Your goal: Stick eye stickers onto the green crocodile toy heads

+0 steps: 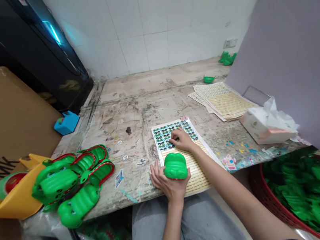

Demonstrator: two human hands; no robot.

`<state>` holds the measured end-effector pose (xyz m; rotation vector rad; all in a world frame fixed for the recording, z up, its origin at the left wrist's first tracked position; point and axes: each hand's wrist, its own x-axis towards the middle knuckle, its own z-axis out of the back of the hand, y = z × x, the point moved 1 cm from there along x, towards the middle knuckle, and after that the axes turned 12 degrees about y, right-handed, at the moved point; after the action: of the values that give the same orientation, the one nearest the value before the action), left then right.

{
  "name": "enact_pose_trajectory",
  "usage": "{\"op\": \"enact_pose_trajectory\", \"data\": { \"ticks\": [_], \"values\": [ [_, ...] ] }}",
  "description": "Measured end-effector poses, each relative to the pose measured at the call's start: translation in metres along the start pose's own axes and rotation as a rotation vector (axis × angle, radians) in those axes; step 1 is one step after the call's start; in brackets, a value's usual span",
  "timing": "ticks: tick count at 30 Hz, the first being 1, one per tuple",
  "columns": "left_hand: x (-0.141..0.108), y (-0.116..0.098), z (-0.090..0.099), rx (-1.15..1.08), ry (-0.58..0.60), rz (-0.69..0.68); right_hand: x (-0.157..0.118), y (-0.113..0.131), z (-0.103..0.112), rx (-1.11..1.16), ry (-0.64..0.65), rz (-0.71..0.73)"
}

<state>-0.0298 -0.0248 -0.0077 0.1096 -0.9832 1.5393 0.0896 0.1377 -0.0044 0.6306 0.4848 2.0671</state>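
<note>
My left hand (pixel 169 184) is wrapped around a rounded green plastic toy crocodile head (pixel 175 166), held just above the front edge of the table. Beneath it lies a sticker sheet (pixel 194 159), with rows of green-and-black eye stickers at the top and bare yellowish rows below. My right hand (pixel 181 138) rests over the eye rows, its thumb and fingers pinched at a sticker there; the fingertips partly hide it. Several assembled green toy crocodiles (pixel 79 204) with red-edged mouths lie at the table's left edge.
More sticker sheets (pixel 226 100) and a tissue box (pixel 265 126) are on the right. A red basket (pixel 261 193) of green parts stands below. On the left are a yellow holder (pixel 24 198), a blue tape dispenser (pixel 67 123), a cardboard box (pixel 3 115) and a plastic bag (pixel 50 232).
</note>
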Motion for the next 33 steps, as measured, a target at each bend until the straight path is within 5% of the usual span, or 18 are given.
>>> {"op": "enact_pose_trajectory", "data": {
  "ticks": [9, 15, 20, 26, 33],
  "values": [
    [0.001, -0.003, 0.002, 0.017, 0.050, -0.001, 0.005, 0.006, 0.002, -0.032, 0.100, -0.156],
    [0.003, -0.004, 0.001, 0.034, 0.007, -0.003, -0.027, 0.050, 0.013, 0.268, -0.216, -0.338],
    [0.001, -0.002, -0.001, 0.010, 0.016, 0.004, -0.074, 0.087, 0.007, 0.597, -0.253, -0.488],
    [0.000, 0.000, -0.001, 0.002, 0.028, -0.007, -0.081, 0.092, -0.001, 0.546, -0.342, -0.584],
    [0.000, -0.001, -0.002, -0.004, 0.021, -0.001, -0.077, 0.087, 0.002, 0.432, -0.311, -0.517]
  ]
}}
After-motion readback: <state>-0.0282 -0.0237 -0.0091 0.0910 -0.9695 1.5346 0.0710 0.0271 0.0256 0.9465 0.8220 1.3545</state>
